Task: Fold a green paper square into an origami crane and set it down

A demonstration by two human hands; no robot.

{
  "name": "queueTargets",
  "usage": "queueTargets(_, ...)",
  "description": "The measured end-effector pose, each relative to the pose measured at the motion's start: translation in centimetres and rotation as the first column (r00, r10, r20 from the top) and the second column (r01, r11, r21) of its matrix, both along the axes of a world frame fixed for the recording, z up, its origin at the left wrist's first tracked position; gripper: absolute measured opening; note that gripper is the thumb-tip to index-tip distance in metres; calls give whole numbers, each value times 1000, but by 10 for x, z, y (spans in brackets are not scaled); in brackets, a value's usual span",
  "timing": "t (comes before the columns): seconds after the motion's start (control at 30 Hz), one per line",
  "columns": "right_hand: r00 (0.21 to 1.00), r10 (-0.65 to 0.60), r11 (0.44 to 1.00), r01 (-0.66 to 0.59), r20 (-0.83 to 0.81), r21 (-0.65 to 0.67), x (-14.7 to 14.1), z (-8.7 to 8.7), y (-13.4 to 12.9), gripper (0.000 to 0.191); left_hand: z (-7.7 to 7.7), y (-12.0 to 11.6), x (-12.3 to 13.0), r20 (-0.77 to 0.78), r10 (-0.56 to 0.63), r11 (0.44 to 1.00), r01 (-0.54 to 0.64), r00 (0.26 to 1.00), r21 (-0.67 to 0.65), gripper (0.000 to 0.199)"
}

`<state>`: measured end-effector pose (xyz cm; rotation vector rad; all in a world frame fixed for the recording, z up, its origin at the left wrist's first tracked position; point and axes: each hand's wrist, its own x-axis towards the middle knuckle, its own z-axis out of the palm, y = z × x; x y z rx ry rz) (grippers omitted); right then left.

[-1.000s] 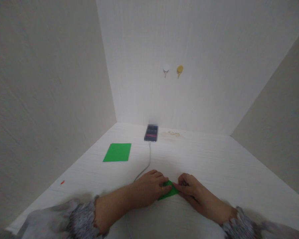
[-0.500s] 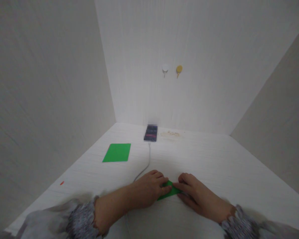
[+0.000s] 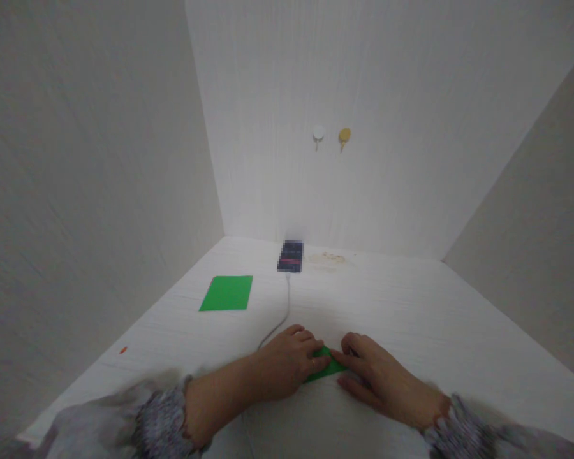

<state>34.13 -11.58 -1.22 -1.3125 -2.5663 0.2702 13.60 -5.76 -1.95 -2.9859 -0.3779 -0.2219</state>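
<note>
A small folded piece of green paper [image 3: 333,368] lies on the white tabletop near me, partly covered by my fingers. My left hand [image 3: 287,363], with a ring on one finger, holds it down from the left, fingers bent over it. From the right, the index fingertip of my right hand [image 3: 375,376] rests on the paper's edge. The right thumb is stretched out below, apart from the index finger, and the other fingers curl in. A flat green paper sheet [image 3: 227,293] lies farther off to the left.
A phone with a blurred screen [image 3: 291,256] stands at the back wall. Its pale cable [image 3: 287,303] runs forward under my left arm. A small orange scrap [image 3: 123,350] lies at left. White [image 3: 318,134] and yellow [image 3: 345,135] hooks are on the wall. Walls enclose both sides.
My right thumb has come slightly away from the paper's lower edge. My left hand has stayed on the paper. The whole view has shifted a little.
</note>
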Motion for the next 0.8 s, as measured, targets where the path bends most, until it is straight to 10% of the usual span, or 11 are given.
queueTargets(0.8,997,33,991,-24,-69,128,19,-10,-4,35,2,0,1,12,-2,1000,2,1000,-10,27)
